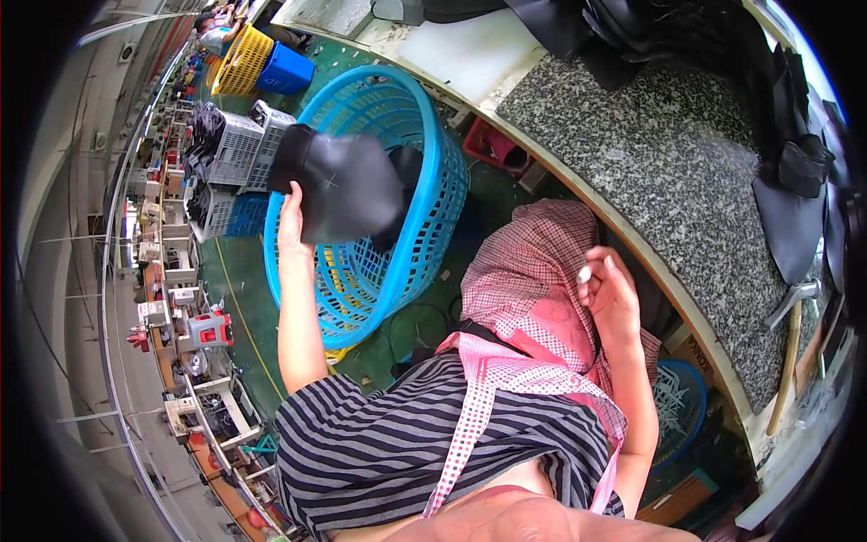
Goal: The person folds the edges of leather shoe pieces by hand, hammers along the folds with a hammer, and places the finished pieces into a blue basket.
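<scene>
My left hand [291, 226] is closed on the edge of a black leather piece [357, 190], which has a small pale cross mark on its face. The piece is held over a large blue laundry-style plastic basket [432, 172], and more black material lies inside the basket. My right hand [616, 294] is raised beside the front edge of the stone-topped workbench [632, 135], its fingers loosely bent and apart. White shows at its fingertips; whether this is a finger covering or a small object is unclear.
Black leather pieces [790, 212] are heaped along the bench's far and right sides, with a hammer [787, 361] near its right end. Under the bench are a red bin [495, 144] and a blue basket [673, 411]. Grey crates [237, 149] stand beyond the big basket.
</scene>
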### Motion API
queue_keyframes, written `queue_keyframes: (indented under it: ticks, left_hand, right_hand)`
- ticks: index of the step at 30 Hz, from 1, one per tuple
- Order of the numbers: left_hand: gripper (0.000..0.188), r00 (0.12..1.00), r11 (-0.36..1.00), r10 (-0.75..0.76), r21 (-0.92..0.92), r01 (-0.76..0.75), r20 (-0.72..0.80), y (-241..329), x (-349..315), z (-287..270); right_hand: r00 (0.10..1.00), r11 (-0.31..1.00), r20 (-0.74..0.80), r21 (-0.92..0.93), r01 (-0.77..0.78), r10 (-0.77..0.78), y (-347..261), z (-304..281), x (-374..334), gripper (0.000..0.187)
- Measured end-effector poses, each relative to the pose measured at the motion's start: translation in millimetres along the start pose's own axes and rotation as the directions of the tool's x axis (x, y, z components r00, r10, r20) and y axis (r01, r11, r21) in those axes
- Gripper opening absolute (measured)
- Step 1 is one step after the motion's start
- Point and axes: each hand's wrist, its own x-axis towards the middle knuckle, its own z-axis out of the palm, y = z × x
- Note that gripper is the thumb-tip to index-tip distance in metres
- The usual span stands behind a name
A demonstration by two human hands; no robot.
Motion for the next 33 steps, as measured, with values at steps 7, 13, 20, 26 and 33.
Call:
queue_keyframes:
  ticks: [7,13,20,26,33]
  left_hand:
    - [0.022,0.613,0.42,0.768,0.575,-0.702,0.187,7,-1,96]
    - [0.028,-0.112,0.033,0.985,-0.788,-0.615,0.129,72,-145,258]
    - [0.04,-0.457,-0.225,0.848,-0.601,-0.767,0.267,78,-200,362]
    - [0.043,-0.609,-0.37,0.746,-0.595,-0.714,0.268,78,-175,377]
    - [0.048,-0.347,-0.347,0.924,-0.74,-0.576,-0.163,56,-190,435]
  right_hand:
    - [0.875,0.655,-0.137,-0.718,0.235,-0.464,-47,7,-84,0.008]
    - [0.346,-0.088,0.117,-0.991,0.097,-0.931,-134,-2,-143,0.016]
    - [0.216,0.066,-0.104,-0.982,-0.176,-0.971,-171,-54,-177,0.009]
    - [0.259,-0.009,-0.034,-0.986,-0.165,-0.965,-216,-75,-152,0.008]
    - [0.333,-0.187,0.171,-0.982,-0.015,-0.927,-334,-126,-58,0.024]
